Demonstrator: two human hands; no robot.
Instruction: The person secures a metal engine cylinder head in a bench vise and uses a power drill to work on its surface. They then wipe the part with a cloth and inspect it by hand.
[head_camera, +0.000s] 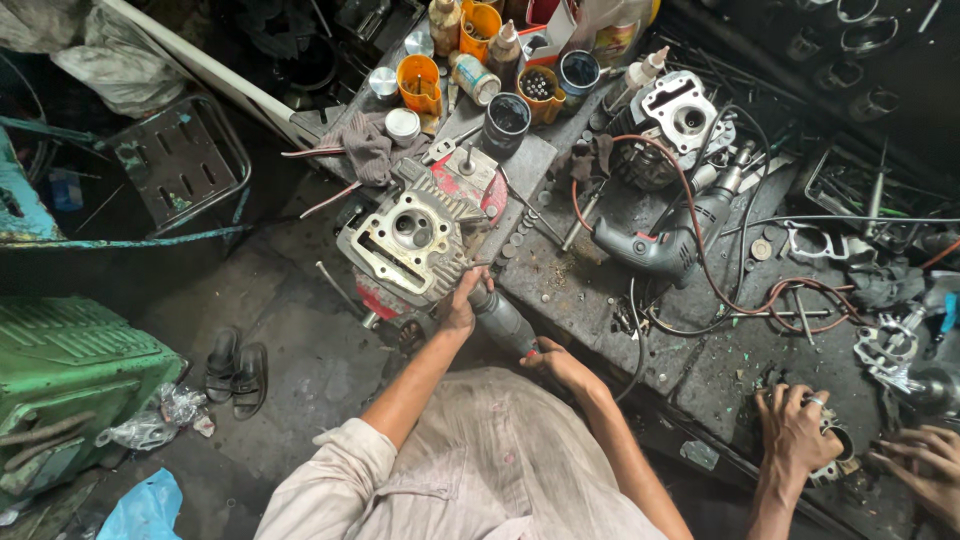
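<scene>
A: Where do the person's hands sit?

B: Both are on a grey power tool (503, 320) just below the cylinder head (412, 243), which lies on a red block at the bench's near edge. The left hand (458, 306) is wrapped around the tool's front end, right against the cylinder head's lower corner. The right hand (556, 364) cups the tool's rear, fingers curled under it.

A: Does the tool's tip touch the cylinder head?

B: It seems to meet the finned side, though the left hand hides the tip, so I can't be sure.

A: What else lies around the cylinder head?

B: To its right, a grey electric drill (668, 240) rests on the grimy bench with a red cable looping past it. Above it to the right, a second cylinder head (678, 117) sits. Directly above stand orange cups (419, 82) and small bottles. A crumpled rag (368, 146) lies just above its left corner. Below it to the left, a pair of sandals (237, 371) sits on the floor.

A: Anyone else?

B: Far to the lower right of the cylinder head, another person's hands (795, 430) grip a metal part.
</scene>
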